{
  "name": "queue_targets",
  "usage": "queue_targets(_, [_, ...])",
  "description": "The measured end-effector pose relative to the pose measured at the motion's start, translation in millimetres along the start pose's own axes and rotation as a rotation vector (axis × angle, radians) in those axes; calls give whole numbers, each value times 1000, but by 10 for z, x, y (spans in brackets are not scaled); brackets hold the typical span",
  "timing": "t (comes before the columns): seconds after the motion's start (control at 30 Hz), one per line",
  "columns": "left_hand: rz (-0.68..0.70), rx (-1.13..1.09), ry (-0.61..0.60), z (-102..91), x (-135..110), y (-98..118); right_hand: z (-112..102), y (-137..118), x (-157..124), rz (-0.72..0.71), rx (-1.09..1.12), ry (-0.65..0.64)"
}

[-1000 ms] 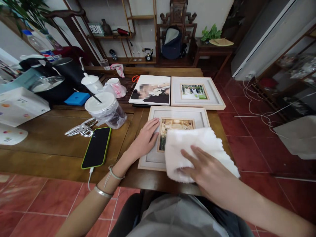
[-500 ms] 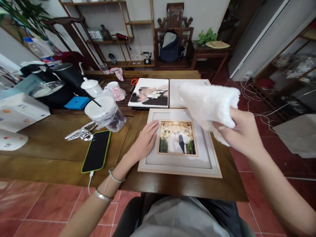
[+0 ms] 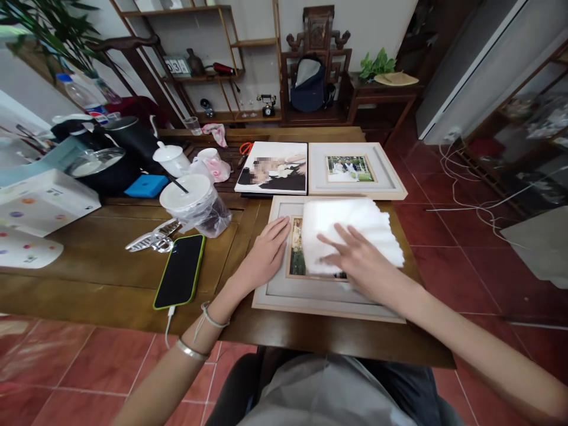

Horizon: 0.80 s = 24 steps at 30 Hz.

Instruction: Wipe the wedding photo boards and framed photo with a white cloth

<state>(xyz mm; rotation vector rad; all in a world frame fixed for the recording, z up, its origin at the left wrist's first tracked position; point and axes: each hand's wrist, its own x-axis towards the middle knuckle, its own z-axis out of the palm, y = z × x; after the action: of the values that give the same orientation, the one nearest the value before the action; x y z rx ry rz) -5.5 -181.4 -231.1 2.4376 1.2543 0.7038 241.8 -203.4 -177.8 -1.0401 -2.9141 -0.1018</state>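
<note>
A pale picture frame (image 3: 284, 296) lies flat at the table's near edge, with a photo (image 3: 296, 260) in its middle. On its left border rests my left hand (image 3: 268, 251), fingers stretched out. A white fluffy cloth (image 3: 373, 236) is spread over the frame, hiding most of the photo. My right hand (image 3: 359, 260) lies on top of the cloth with its fingers spread, slightly blurred. Behind are a second framed photo (image 3: 350, 170) and a photo panel (image 3: 273, 168) side by side.
A phone (image 3: 180, 272) on a cable lies left of my left arm. Beyond it are a silver clip-like object (image 3: 153, 236), a lidded cup with a straw (image 3: 195, 204), a blue box (image 3: 146, 186), a white teapot (image 3: 172, 158) and orange-handled scissors (image 3: 245, 148).
My right hand has come down and left from above the frame's right side. The cloth it gripped is now laid flat over the photo, and its fingers have spread. My left hand stays put.
</note>
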Motion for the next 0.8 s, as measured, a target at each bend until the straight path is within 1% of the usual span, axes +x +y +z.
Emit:
queue_targets(0.13, [-12, -10, 0, 6, -5, -5, -169, -364, -292, -43, 60, -35])
queue_targets(0.23, [-17, -15, 6, 7, -6, -7, -328, -480, -431, -134, 126, 1])
queue_targets(0.3, [-20, -14, 5, 1, -4, -1, -463, -438, -469, -193, 273, 43])
queue_targets(0.37, [-24, -19, 7, -8, -1, 9, -591, -311, -460, -200, 487, 47])
queue_targets(0.43, [-18, -33, 9, -17, 0, 20, -674, -131, -404, -131, 667, 62])
queue_targets(0.47, [-15, -39, 13, -20, 1, 25, -689, -36, -361, -80, 709, 107])
queue_targets(0.5, [-15, -43, 16, -21, 0, 29, -684, 56, -309, -16, 706, 188])
queue_targets(0.57, [-21, -44, 24, -19, 0, 34, -617, 206, -175, 114, 564, 409])
queue_targets(0.6, [-25, -43, 29, -16, -1, 34, -560, 259, -95, 151, 449, 494])
queue_targets(0.63, [-28, -44, 36, -12, -1, 35, -491, 297, -8, 170, 325, 537])
queue_targets(0.67, [-27, -46, 39, -8, -2, 34, -415, 318, 83, 168, 206, 529])
queue_targets(0.7, [-28, -48, 40, -5, -2, 34, -337, 324, 175, 152, 106, 480])
queue_targets(0.8, [-35, -43, 37, 0, -1, 30, -129, 260, 398, 89, -72, 237])
